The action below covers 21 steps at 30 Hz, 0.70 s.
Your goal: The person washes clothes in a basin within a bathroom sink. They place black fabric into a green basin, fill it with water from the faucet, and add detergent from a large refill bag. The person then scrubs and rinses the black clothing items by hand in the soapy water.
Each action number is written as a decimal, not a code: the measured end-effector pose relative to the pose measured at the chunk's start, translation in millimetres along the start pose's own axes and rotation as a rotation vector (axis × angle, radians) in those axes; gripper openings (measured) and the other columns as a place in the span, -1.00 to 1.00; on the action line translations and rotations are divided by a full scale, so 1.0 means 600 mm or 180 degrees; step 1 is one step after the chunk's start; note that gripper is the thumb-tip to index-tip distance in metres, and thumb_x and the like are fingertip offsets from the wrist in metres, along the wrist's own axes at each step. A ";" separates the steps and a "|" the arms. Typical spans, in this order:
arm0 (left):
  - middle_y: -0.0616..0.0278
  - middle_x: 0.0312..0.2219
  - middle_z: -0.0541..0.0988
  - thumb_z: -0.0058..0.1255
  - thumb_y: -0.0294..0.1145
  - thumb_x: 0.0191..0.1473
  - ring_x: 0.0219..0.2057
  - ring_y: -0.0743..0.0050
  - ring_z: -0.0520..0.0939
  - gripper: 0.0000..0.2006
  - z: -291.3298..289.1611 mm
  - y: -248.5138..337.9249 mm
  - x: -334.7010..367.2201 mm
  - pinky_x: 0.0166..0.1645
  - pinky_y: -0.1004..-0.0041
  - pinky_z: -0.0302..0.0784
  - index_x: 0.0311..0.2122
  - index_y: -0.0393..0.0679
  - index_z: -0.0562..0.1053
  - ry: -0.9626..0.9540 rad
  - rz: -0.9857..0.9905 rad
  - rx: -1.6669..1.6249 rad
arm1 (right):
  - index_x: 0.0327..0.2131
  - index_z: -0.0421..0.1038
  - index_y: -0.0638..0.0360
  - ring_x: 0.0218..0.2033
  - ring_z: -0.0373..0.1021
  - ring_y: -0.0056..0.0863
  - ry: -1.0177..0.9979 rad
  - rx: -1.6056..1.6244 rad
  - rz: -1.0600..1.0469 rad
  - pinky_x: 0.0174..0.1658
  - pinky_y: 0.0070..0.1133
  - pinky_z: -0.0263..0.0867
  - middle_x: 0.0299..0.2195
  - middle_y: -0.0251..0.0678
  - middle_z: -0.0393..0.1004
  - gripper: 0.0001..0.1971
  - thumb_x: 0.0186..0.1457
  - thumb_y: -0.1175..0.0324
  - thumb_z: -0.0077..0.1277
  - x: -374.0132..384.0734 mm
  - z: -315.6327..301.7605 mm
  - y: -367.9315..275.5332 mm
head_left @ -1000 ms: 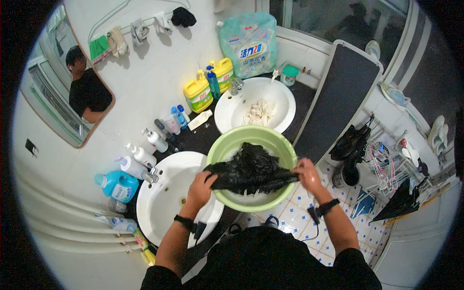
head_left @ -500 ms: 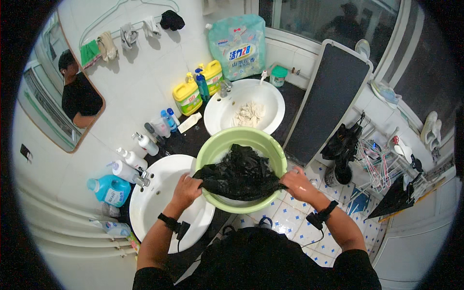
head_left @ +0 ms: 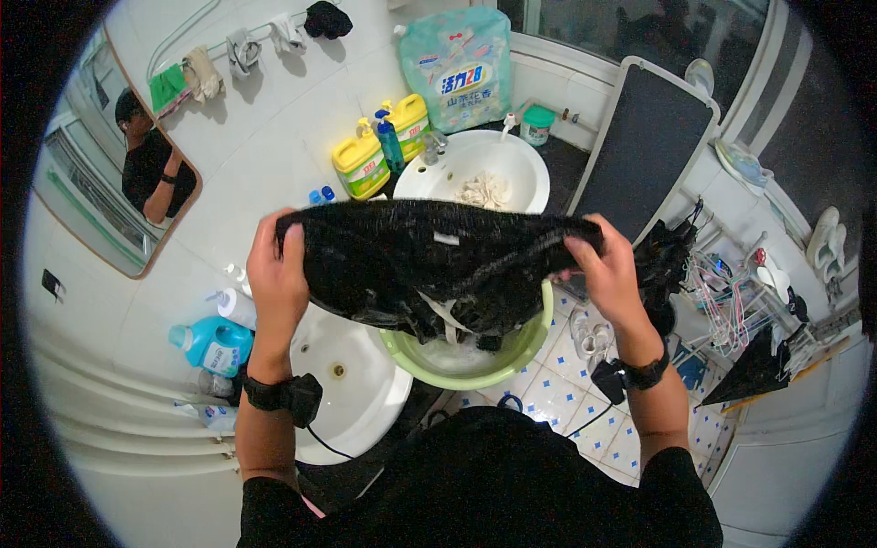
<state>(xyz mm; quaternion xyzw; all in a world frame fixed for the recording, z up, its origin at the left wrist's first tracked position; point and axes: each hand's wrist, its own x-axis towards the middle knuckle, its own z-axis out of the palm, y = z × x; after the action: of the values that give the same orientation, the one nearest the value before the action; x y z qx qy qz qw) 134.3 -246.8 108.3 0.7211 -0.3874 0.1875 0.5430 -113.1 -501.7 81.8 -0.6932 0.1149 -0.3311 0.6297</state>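
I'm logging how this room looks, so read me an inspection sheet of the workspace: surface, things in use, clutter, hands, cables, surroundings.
Surface: dark counter with a near sink and a far sink, both white.
Things: black cloth spread above a green tub holding whitish foam.
Clutter: pale cloth in the far sink; yellow bottles, blue jug and large bag around the sinks.
Hands: left hand and right hand each grip one end of the black cloth.
Cables: one thin black cable at the left wristband, another at the right wristband.
Surroundings: wall mirror left, hangers right, tiled floor below.
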 end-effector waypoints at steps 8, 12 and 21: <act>-0.01 -0.40 0.49 -0.16 -0.32 0.08 -0.40 0.23 0.49 -0.71 0.189 -0.070 -0.057 -0.23 0.35 0.36 -0.16 -0.31 0.34 -0.1267 -0.0942 -0.0148 | -0.27 0.35 0.35 -0.66 0.32 -0.64 -0.0178 0.0170 0.0819 -0.59 -0.68 0.33 -0.49 -0.30 0.43 -0.74 0.03 0.33 0.02 0.080 0.122 0.136; -0.07 -0.26 0.46 -0.19 -0.37 0.07 -0.21 0.15 0.48 -0.69 0.256 -0.120 -0.118 -0.09 0.38 0.32 -0.10 -0.32 0.30 -0.1528 -0.2082 -0.0956 | -0.30 0.37 0.36 -0.67 0.32 -0.59 -0.0020 -0.0073 0.1108 -0.57 -0.65 0.28 -0.59 -0.28 0.40 -0.72 0.02 0.29 0.02 0.076 0.161 0.237; -0.20 0.02 0.23 0.14 -0.36 -0.29 0.06 -0.07 0.27 -0.09 0.293 -0.222 -0.217 0.10 0.29 0.19 0.18 -0.28 -0.08 -0.2517 -0.2663 -0.0358 | 0.07 0.18 -0.25 0.13 -0.16 0.24 -0.0982 -0.2546 0.1231 0.03 0.08 -0.09 0.18 0.10 -0.23 -0.43 -0.08 0.03 0.02 0.045 0.151 0.370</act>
<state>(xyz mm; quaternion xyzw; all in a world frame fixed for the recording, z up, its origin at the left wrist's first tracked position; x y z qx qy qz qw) 127.3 -349.2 -126.3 0.7982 -0.2522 -0.3477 0.4223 19.0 -485.2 -119.1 -0.8885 0.2657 -0.0305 0.3730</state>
